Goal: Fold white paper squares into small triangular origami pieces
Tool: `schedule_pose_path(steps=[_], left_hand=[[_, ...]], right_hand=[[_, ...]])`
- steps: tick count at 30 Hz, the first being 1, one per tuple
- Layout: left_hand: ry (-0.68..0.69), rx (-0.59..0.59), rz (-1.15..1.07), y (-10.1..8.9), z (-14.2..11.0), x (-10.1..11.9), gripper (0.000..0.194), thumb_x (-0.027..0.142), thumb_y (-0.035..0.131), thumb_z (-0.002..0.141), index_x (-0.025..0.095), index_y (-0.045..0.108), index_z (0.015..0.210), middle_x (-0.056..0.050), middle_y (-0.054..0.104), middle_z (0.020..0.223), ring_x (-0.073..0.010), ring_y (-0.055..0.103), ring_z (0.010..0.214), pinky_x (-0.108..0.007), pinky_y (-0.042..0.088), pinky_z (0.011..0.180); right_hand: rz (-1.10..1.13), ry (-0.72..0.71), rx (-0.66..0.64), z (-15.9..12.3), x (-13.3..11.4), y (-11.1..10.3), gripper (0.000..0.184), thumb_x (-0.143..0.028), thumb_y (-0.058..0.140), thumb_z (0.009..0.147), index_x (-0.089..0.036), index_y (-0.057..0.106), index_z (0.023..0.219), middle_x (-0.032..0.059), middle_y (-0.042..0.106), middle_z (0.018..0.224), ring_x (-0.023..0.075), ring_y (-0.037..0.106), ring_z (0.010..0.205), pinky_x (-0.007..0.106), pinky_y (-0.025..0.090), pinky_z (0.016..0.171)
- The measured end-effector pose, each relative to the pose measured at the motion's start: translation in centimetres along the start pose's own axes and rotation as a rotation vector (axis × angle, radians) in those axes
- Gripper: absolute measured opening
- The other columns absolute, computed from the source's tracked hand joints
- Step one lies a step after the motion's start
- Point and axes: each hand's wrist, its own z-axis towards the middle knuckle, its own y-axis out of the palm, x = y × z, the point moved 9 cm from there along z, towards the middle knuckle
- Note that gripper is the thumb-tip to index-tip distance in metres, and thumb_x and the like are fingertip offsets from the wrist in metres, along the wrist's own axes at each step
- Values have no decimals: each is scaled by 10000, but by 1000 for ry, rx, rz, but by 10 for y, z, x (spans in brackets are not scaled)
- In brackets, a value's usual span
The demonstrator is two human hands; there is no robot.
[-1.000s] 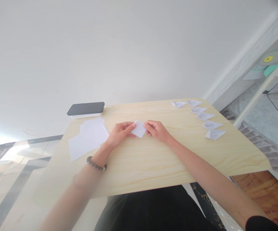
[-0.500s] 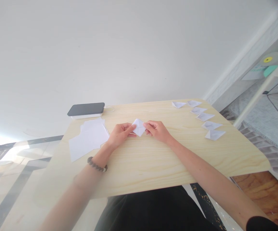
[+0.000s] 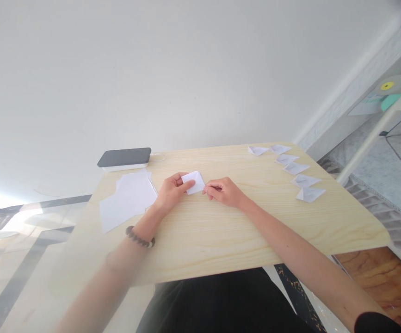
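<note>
A small piece of folded white paper [image 3: 196, 181] is held over the middle of the table. My left hand [image 3: 172, 190] pinches its left side, thumb on top and fingers behind. At its lower right corner, the closed fingertips of my right hand [image 3: 223, 191] grip the edge. Left of my left hand lies a loose stack of white paper sheets [image 3: 129, 199]. Off to the right, several folded paper boats [image 3: 310, 194] sit in a slanting row.
The pale wooden table [image 3: 214, 240] stands against a white wall. At its back left a dark phone [image 3: 126, 157] rests on a white block, with a white cable [image 3: 157, 155] beside it. A white metal frame [image 3: 370, 138] rises past the right edge.
The folded paper has turned in my fingers, from a diamond pose to a tilted rectangle, and shifted slightly left. My right fingertips have moved down to its lower right corner.
</note>
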Motion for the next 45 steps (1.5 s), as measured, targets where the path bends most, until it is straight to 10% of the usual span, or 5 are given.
schedule_pose_path(steps=[45], left_hand=[[-31, -97, 54, 9, -2, -2, 400, 350, 655, 673, 125, 576, 994, -85, 644, 939, -174, 591, 798, -301, 444, 733]], right_hand=[[107, 50, -18, 0, 4, 1, 181, -279, 486, 751, -142, 545, 649, -18, 520, 522, 66, 434, 459, 185, 328, 453]])
